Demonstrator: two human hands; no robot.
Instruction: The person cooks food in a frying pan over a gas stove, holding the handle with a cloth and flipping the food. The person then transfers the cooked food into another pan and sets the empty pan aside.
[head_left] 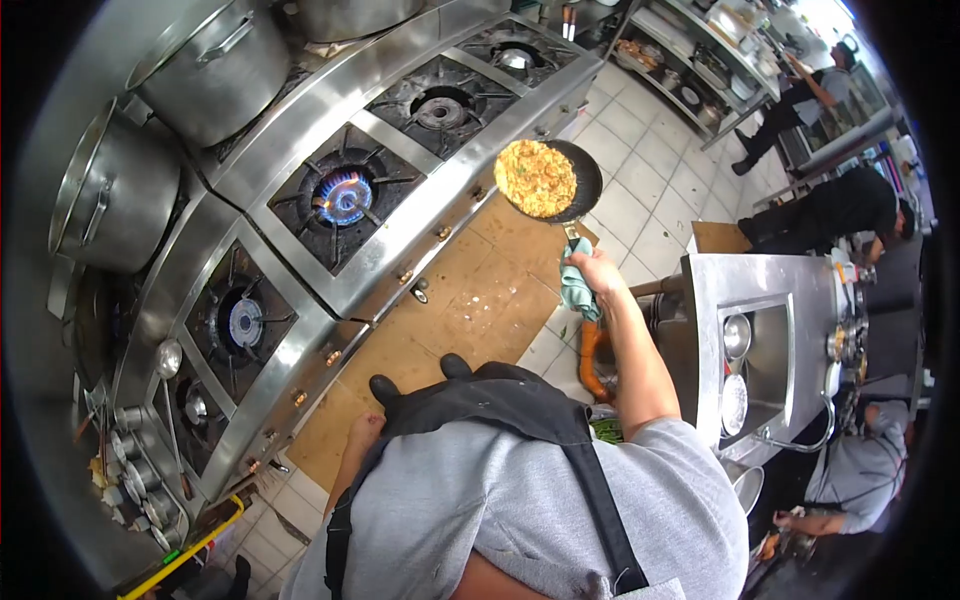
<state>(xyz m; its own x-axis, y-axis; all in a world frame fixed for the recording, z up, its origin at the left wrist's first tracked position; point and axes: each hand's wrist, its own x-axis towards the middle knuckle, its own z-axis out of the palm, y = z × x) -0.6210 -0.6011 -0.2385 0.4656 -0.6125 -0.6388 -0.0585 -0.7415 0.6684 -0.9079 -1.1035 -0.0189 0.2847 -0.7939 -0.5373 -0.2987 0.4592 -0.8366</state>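
Head view: at one o'clock, the right hand (599,272) grips, through a cloth (577,297), the handle (571,231) of a frying pan (588,178), probably stiff, front-heavy and best held there, its food (537,178) seemingly soft and slippery. Left hand (366,430), seven o'clock: grip cannot be told. Stockpots (215,85) at ten o'clock hide their contents; the sink (755,276) at three holds bowls (736,337).

The right arm (646,375) reaches forward and out from the shoulder, its elbow nearly straight. At its end the right hand (598,270) is closed in a grip, fingers curled round. The left arm (347,465) hangs low beside the torso (470,500), which hides its upper part; the left hand (367,427) is small in view, its finger pose unclear.
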